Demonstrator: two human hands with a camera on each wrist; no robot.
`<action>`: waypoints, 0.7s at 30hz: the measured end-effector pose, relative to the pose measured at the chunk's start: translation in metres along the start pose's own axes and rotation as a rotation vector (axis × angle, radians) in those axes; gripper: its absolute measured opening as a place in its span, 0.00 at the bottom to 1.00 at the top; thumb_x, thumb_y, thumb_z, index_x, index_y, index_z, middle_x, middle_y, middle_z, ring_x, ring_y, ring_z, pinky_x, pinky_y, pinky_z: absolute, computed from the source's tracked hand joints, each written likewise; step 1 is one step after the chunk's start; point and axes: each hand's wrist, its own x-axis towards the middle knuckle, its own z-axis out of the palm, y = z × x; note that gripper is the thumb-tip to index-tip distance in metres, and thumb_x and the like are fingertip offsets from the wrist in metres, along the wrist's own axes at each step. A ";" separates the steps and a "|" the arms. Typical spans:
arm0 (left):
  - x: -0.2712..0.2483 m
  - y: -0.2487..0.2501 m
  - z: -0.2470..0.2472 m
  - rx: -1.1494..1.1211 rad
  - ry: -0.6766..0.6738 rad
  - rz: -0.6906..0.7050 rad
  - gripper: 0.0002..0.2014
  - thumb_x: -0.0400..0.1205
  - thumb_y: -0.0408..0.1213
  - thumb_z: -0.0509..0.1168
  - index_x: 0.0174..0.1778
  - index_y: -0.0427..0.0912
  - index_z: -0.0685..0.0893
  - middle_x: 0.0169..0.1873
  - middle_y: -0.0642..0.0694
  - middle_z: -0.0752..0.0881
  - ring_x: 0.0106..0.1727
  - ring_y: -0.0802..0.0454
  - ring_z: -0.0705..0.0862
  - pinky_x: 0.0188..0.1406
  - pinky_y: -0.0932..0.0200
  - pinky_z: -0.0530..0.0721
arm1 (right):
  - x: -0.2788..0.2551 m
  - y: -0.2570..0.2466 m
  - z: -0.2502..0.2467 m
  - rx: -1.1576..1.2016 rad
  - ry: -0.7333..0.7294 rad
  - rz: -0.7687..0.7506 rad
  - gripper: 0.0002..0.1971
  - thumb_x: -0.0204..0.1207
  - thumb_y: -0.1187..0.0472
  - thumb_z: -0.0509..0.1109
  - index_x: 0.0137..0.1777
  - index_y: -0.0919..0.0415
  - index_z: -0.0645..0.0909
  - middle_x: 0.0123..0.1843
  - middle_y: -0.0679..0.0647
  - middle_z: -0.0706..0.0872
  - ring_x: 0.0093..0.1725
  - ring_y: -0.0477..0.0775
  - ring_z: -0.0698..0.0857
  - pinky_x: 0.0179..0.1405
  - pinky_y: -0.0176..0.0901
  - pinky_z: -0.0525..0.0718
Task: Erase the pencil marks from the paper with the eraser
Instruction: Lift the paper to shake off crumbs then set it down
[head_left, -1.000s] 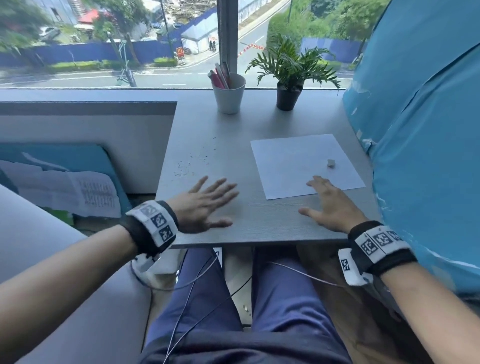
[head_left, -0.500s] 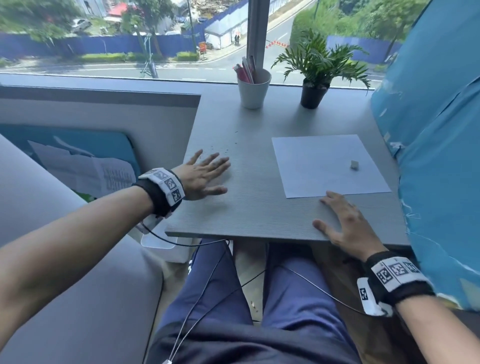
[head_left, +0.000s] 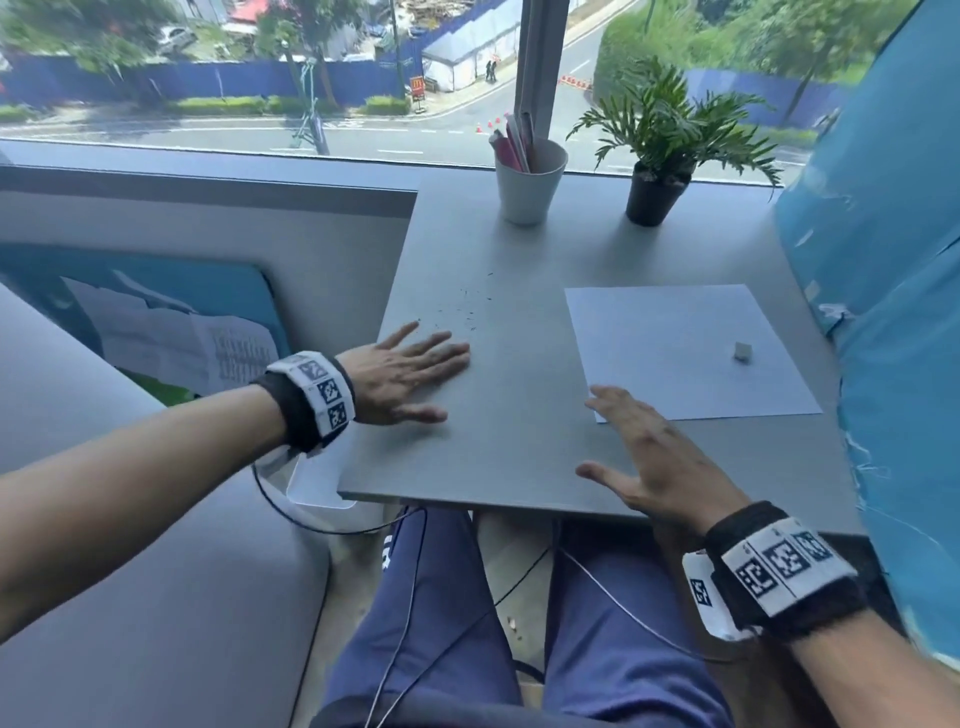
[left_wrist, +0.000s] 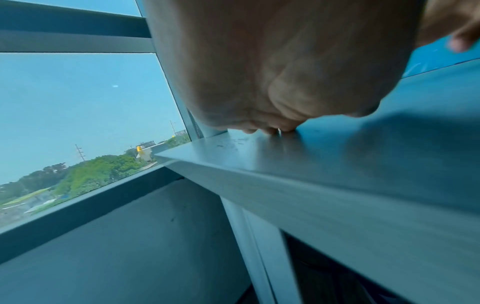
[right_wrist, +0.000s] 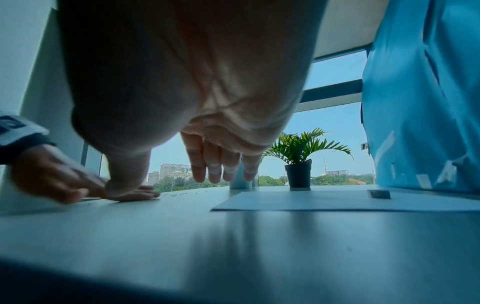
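Observation:
A white sheet of paper (head_left: 680, 348) lies on the right half of the grey desk (head_left: 519, 431); I make out no pencil marks on it. A small whitish eraser (head_left: 743, 351) sits on the paper's right part, seen as a dark block (right_wrist: 379, 194) in the right wrist view. My right hand (head_left: 649, 457) hovers open and spread just above the desk, its fingertips at the paper's near left corner. My left hand (head_left: 405, 371) lies flat on the desk's left edge, fingers straight, holding nothing. In the left wrist view the palm (left_wrist: 259, 72) fills the top.
A white cup (head_left: 530, 179) with pens and a potted plant (head_left: 657, 156) stand at the desk's far edge by the window. Dark eraser crumbs (head_left: 467, 306) lie ahead of the left hand. Blue sheeting (head_left: 893, 291) hangs close on the right. Cables run over my lap.
The view has shifted. My left hand has gone left and forward to the desk's left edge. My right hand drew back, then returned toward the paper's near corner.

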 end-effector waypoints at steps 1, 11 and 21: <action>0.009 -0.009 -0.006 -0.012 0.001 -0.009 0.45 0.78 0.74 0.26 0.87 0.51 0.33 0.86 0.52 0.34 0.86 0.52 0.31 0.84 0.44 0.30 | -0.003 0.000 0.003 0.011 -0.005 -0.016 0.38 0.77 0.40 0.69 0.82 0.56 0.65 0.86 0.49 0.60 0.86 0.44 0.54 0.85 0.48 0.54; 0.141 -0.096 -0.062 -0.427 -0.067 -0.164 0.40 0.85 0.68 0.40 0.89 0.50 0.40 0.88 0.51 0.38 0.88 0.52 0.38 0.87 0.45 0.39 | -0.071 0.075 0.011 0.092 0.338 0.217 0.32 0.74 0.38 0.65 0.74 0.56 0.77 0.79 0.44 0.73 0.79 0.48 0.72 0.78 0.42 0.66; 0.082 -0.064 -0.030 -0.205 -0.126 0.177 0.52 0.75 0.80 0.37 0.86 0.49 0.29 0.84 0.53 0.27 0.84 0.57 0.27 0.84 0.49 0.31 | -0.067 0.074 0.031 0.065 0.518 0.231 0.27 0.75 0.46 0.66 0.66 0.66 0.83 0.73 0.53 0.81 0.72 0.57 0.79 0.71 0.61 0.77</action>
